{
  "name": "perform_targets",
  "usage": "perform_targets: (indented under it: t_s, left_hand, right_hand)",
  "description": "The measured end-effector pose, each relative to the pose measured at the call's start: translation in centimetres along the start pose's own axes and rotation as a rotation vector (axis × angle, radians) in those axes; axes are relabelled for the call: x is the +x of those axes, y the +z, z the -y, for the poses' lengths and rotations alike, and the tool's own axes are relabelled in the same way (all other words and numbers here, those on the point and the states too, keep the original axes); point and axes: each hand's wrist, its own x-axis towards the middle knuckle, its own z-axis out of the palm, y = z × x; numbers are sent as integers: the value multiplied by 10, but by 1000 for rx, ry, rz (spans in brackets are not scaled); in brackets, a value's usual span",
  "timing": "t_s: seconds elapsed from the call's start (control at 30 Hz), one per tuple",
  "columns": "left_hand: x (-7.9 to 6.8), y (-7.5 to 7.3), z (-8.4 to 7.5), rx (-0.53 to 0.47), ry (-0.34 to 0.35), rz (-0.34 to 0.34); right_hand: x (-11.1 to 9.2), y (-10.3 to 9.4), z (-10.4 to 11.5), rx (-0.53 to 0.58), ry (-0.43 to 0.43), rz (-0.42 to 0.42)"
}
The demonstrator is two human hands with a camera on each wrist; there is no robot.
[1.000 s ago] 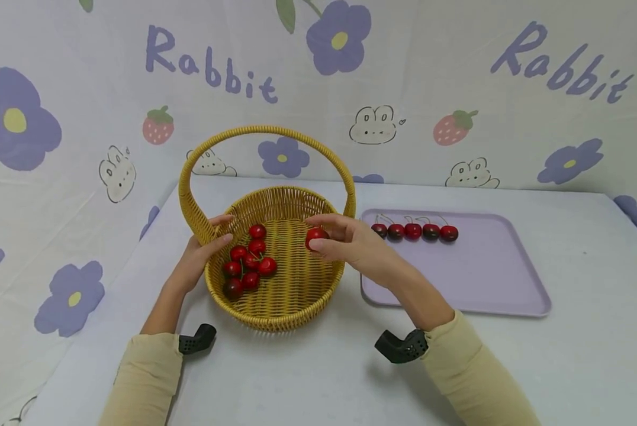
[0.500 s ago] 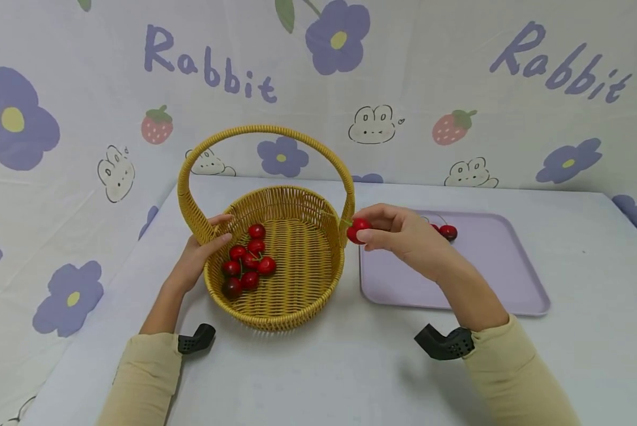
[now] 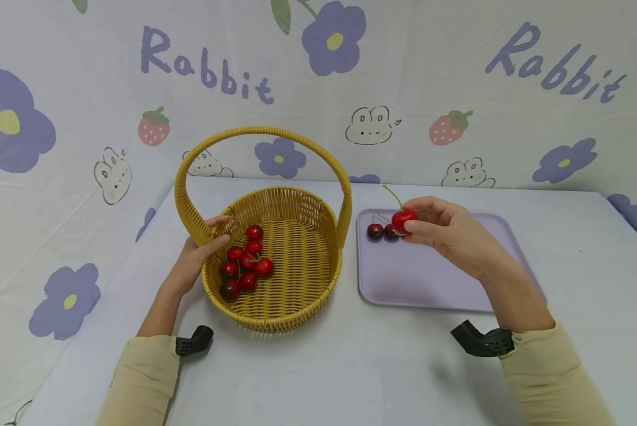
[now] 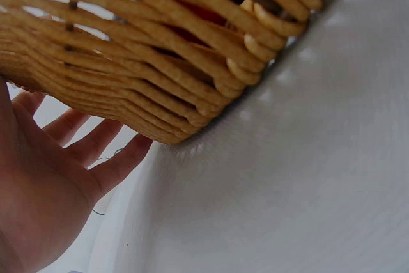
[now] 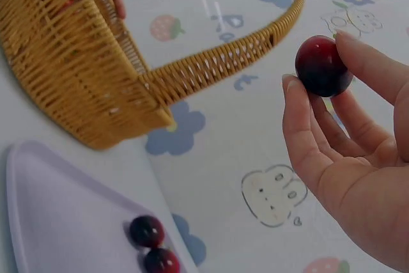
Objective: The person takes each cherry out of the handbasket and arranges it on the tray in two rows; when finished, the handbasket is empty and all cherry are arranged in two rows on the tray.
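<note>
Between its thumb and fingertips my right hand (image 3: pixel 451 231) pinches a red cherry (image 3: pixel 404 220), its green stem pointing up, over the back of the lilac tray (image 3: pixel 425 284). The right wrist view shows the same cherry (image 5: pixel 323 66) with a dark underside. My left hand (image 3: pixel 195 257) holds the left side of the yellow woven basket (image 3: pixel 302 266) near the handle's foot, thumb over the rim; in the left wrist view several fingers (image 4: pixel 118 164) lie along the outer wall. Several red cherries (image 3: pixel 248 260) cluster in the left part of the basket.
Dark cherries (image 3: pixel 375 231) stand in a row at the tray's back left, partly hidden by the held cherry and right hand. The basket's tall arched handle (image 3: pixel 262 130) rises to the left of the tray. A printed cloth (image 3: pixel 308 89) hangs behind the white table (image 3: pixel 318 378).
My right hand has carried the cherry from above the basket rightward to over the tray. My left hand has stayed on the basket.
</note>
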Motion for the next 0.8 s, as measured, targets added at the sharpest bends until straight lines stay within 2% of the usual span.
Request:
perform_targets:
  t_s: [0.17,0.27,0.47,0.63,0.8]
  left_hand:
    - [-1,0,1,1,3,-2]
    - [-2,0,1,2,-1,-2]
    - [-3,0,0,9,-10,-3]
    - [-2,0,-1,9,-7,2]
    - [-1,0,-2,4,-7,4]
  right_hand:
    - [-5,-20,-1,29,7,-65]
    - [-7,-33,-4,35,10,-143]
    - [-9,-60,-17,124,32,-239]
    - [-7,-80,-30,67,99,-330]
    - [-7,-94,-39,66,148,-363]
